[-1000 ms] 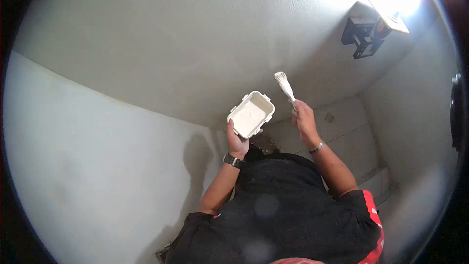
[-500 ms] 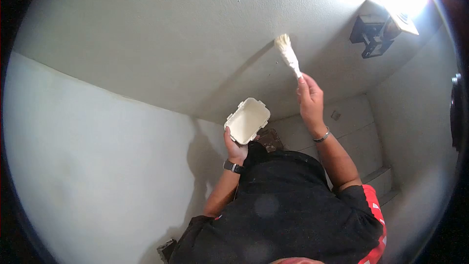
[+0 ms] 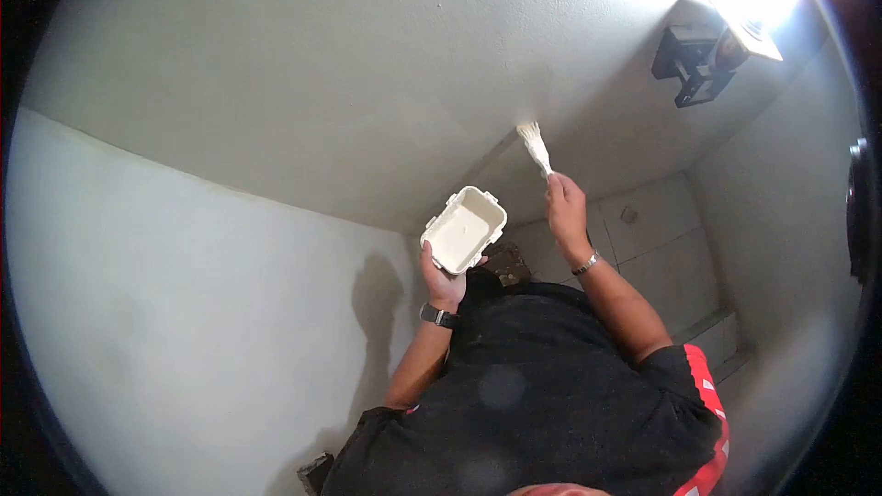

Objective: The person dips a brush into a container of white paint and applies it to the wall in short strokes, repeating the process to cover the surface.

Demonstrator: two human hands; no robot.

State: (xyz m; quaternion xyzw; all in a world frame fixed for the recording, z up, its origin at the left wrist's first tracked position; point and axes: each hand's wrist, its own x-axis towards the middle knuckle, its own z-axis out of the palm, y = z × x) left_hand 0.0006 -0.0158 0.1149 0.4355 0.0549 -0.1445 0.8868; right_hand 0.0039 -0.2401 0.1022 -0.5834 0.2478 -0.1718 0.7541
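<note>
A white paintbrush (image 3: 535, 147) is gripped by its handle in my right hand (image 3: 566, 211). Its pale bristles meet or nearly meet the grey-green wall (image 3: 367, 64) in front of me, and a shadow stretches from them down to the left. My left hand (image 3: 444, 280) supports a white plastic tub (image 3: 501, 213) from below, with the thumb over its near left side. Cream-white paint (image 3: 462, 231) lies inside the tub, which is tilted towards me. The fingers under the tub are mostly hidden.
A lamp on a dark bracket (image 3: 695, 60) juts from the wall at upper right, glaring brightly. To the left, a pale wall (image 3: 202, 294) meets the front wall at a corner. Floor tiles (image 3: 666, 262) and a brown block-like object (image 3: 507, 264) show below. A dark object (image 3: 315, 473) sits at bottom left.
My right hand has lowered the paintbrush along the wall, bringing it nearer the tub. The left hand and tub have hardly moved.
</note>
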